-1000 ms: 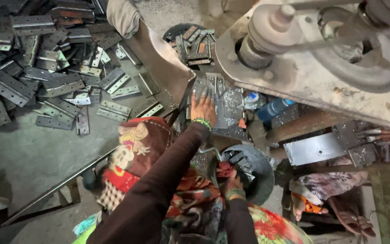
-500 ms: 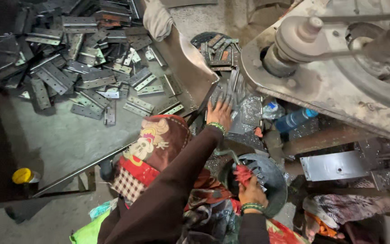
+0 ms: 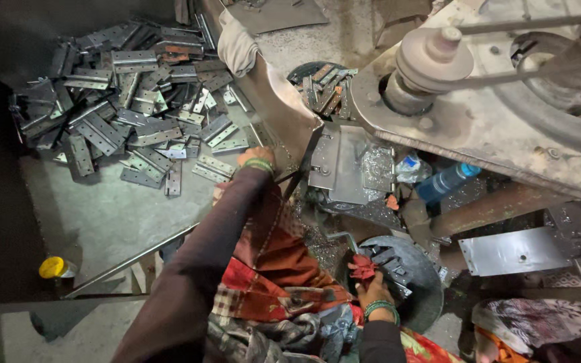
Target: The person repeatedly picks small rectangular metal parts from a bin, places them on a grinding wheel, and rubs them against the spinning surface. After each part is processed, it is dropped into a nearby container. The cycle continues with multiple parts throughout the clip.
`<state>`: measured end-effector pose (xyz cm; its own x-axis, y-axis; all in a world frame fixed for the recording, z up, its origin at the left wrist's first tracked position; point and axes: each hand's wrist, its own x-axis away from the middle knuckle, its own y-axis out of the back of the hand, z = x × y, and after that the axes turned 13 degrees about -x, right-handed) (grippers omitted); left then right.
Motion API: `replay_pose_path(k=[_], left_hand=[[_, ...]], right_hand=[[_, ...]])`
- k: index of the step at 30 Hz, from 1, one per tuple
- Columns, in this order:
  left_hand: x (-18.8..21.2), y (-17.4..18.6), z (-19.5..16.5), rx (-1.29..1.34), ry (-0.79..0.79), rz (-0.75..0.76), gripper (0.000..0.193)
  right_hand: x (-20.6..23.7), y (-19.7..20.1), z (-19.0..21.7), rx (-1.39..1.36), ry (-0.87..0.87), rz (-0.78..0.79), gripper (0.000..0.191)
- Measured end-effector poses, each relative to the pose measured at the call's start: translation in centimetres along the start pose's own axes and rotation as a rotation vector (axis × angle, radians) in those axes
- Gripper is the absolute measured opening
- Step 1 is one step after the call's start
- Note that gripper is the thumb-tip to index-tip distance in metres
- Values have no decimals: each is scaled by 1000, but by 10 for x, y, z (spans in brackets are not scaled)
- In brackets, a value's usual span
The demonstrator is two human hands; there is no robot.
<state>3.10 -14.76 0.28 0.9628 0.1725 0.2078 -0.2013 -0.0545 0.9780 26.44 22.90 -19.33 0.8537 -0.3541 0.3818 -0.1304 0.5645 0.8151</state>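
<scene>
Grey workshop floor [image 3: 109, 215] fills the left part of the head view, and a big dusty machine [image 3: 506, 128] with a round pulley [image 3: 435, 57] takes the upper right.

At the bottom, the right hand [image 3: 374, 290] rests in a round dark metal pan [image 3: 415, 282] that holds flat metal pieces [image 3: 390, 263]. Its fingers are curled around a small red rag [image 3: 362, 267] and seem to touch one of the pieces, but how firmly they close I cannot tell. A green bangle [image 3: 381, 309] sits on this wrist.

Higher up, the left hand [image 3: 255, 157] is stretched forward to the edge of the floor, just beside the slanted brown chute [image 3: 284, 111]. Only its back shows, so whether it holds something cannot be seen. This wrist too carries green bangles.

Between the two arms lies patterned red and orange cloth [image 3: 270, 269]. Beyond the left hand, many grey metal hinges [image 3: 136, 114] lie in a loose heap on the floor. More hinges fill a dark basket [image 3: 321, 84] behind the chute. A blue bottle [image 3: 446, 180] lies under the machine, and a yellow cap [image 3: 52, 267] stands at the lower left.
</scene>
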Motion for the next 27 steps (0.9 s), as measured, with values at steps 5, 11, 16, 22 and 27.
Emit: replay_pose_path(k=[5, 11, 16, 22, 27], left_hand=[[-14, 0, -9, 228, 432, -34, 38], [-10, 11, -13, -86, 9, 73, 24], [16, 16, 5, -146, -155, -150, 19], [64, 25, -12, 192, -587, -363, 16], [85, -8, -65, 257, -991, -566, 38]], right_hand=[[-1, 0, 1, -54, 80, -21, 83], [5, 0, 5, -37, 48, -8, 81], [13, 3, 4, -32, 59, -12, 78], [20, 9, 3, -48, 52, -22, 76], [28, 12, 2, -30, 1, 43, 72]])
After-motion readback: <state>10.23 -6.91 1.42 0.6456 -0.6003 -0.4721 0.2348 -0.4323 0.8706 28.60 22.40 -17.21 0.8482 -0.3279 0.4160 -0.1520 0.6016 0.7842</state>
